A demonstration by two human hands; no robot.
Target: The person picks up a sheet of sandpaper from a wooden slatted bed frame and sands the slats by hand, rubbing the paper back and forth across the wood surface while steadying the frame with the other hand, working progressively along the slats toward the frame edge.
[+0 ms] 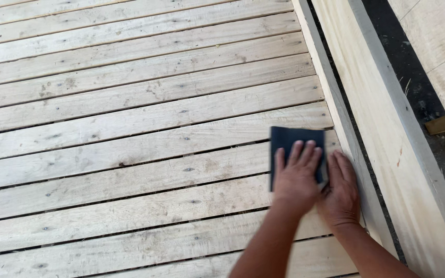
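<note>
1. Sanding sheet (290, 145): dark blue-grey, flat, rectangular, matte. Near part hidden under the hands, far edge and left edge clear.
2. Orientation: long axis runs away from the person, across the slats' run; short far edge roughly parallel to the slats.
3. Position: lies flat on the slatted wood panel (130, 128), at its right end, just beside the pale side rail (382, 128).
4. Left hand (295, 177): palm down on the sheet, fingers extended and spread flat, pressing, not curled around anything. Slight motion blur.
5. Right hand (341, 190): flat, fingers straight, lying on the sheet's right edge and the slat next to the rail, touching the left hand. No closed grip on either hand.
6. Surface: rough unfinished light planks, narrow dark gaps between them, knots and small nail heads visible.
7. Beyond the rail: dark floor strip (413, 77), a small wood offcut (439, 124) on it, more pale boards (444, 41) past that. Daylight, hard to tell indoor or outdoor.
</note>
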